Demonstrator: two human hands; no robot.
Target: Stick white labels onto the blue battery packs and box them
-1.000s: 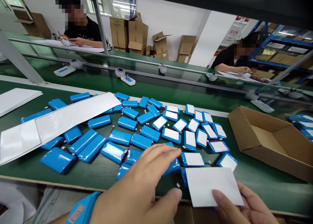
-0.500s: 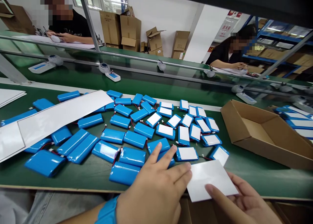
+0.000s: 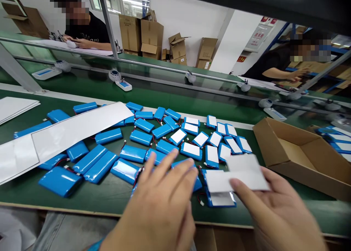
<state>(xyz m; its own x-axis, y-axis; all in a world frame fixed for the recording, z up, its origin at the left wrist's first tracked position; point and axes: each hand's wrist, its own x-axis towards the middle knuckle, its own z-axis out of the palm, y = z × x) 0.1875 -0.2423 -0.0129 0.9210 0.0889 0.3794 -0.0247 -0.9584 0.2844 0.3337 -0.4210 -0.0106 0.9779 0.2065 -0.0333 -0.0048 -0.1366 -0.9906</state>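
Blue battery packs (image 3: 132, 153) with red and black leads lie in loose rows on the green bench. Those on the right carry white rectangular pads (image 3: 191, 149) on top, while most on the left are plain blue. My left hand (image 3: 164, 196) hovers with fingers spread over the front packs, hiding several, and grips nothing. In my right hand (image 3: 274, 203), white sheet pieces (image 3: 244, 167) are pinched between thumb and fingers. Directly beneath them sits a battery pack (image 3: 230, 204) with a pale patch, partly covered by the sheet; whether they touch I cannot tell.
A long white sheet (image 3: 82, 128) lies across the left packs, with a stack of white sheets (image 3: 16, 108) behind. An open cardboard box (image 3: 296, 167) stands at right. Grey-white devices (image 3: 120, 79) sit across the rail. Two people (image 3: 93, 31) work opposite.
My left hand has lifted and shifted left, fingers spreading. My right hand has raised the white sheet over the front packs, where a pack now shows below it. The view has shifted slightly.
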